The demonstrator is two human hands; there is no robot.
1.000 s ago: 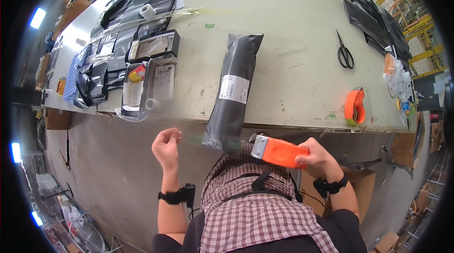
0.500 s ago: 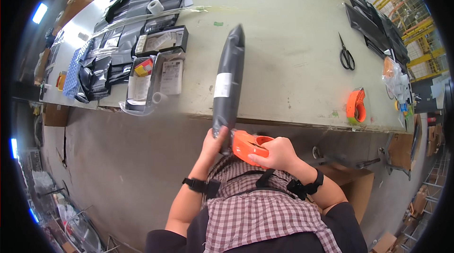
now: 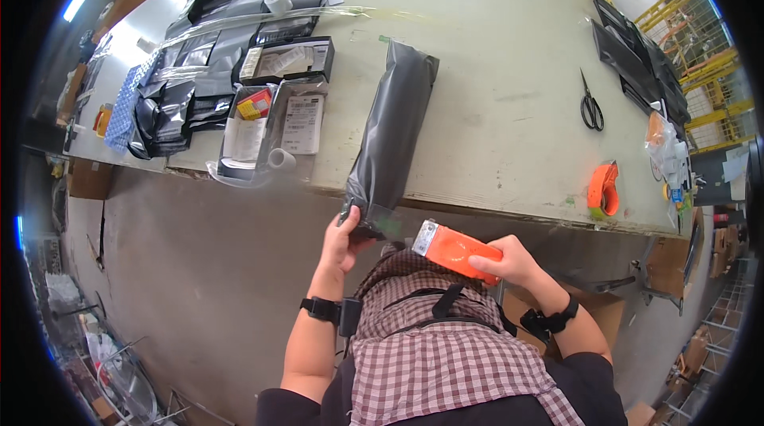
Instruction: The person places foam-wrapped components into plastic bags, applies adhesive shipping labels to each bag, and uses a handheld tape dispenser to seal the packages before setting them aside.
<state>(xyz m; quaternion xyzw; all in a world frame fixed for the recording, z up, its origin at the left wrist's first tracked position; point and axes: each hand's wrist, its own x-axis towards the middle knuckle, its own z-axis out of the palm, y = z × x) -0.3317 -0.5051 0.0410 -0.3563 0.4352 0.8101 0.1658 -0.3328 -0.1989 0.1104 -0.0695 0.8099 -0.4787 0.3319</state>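
A long dark grey plastic parcel [image 3: 395, 119] lies across the table's near edge, its near end sticking out toward me. My left hand [image 3: 344, 241] is closed around that near end, the thumb on top. A piece of clear tape [image 3: 388, 223] shows on the parcel's near right corner. My right hand [image 3: 513, 263] grips an orange tape dispenser [image 3: 455, 249] in front of my checked apron. Its metal head points toward the parcel, with a small gap between them.
On the table [image 3: 493, 91], black scissors [image 3: 590, 110] and a second orange tape dispenser [image 3: 603, 190] lie at the right. Trays with labels [image 3: 296, 157] and dark plastic bags [image 3: 191, 84] cover the left. More dark bags [image 3: 633, 60] lie far right.
The parcel has turned over, so its white label is out of sight and a broader face shows. My right hand has drawn the tape dispenser rightward, away from the parcel's end.
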